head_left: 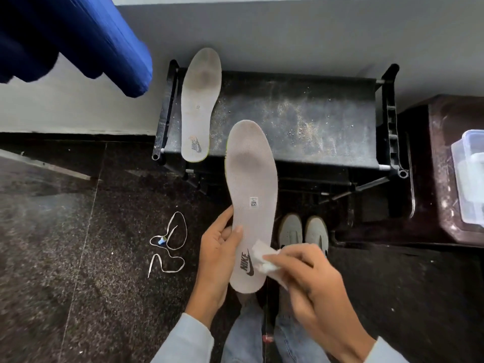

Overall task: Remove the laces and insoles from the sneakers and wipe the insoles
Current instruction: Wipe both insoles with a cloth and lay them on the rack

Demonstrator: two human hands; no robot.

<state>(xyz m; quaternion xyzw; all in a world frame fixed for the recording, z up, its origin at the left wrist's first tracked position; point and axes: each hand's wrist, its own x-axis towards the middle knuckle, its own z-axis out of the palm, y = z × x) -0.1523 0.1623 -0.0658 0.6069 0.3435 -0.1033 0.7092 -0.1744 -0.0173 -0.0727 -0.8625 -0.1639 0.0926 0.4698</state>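
Note:
My left hand (pixel 218 254) grips a pale grey insole (pixel 251 179) by its heel end, thumb across the top, toe pointing away from me. My right hand (pixel 309 279) pinches a white wipe (pixel 263 259) and presses it on the heel of that insole, beside the printed logo. A second insole (pixel 200 106) lies on the left end of a black shoe rack (pixel 301 119), its toe leaning on the wall. White laces (pixel 169 242) lie loose on the dark floor to the left. Two grey sneakers (pixel 302 231) stand on the floor below the rack, toes toward me.
A dark wooden cabinet (pixel 440 179) with a clear plastic box (pixel 471 174) on it stands at the right. Blue cloth (pixel 78 40) hangs at the top left. A white wall (pixel 288 35) runs behind the rack. My jeans-clad legs (pixel 262 336) are below the hands.

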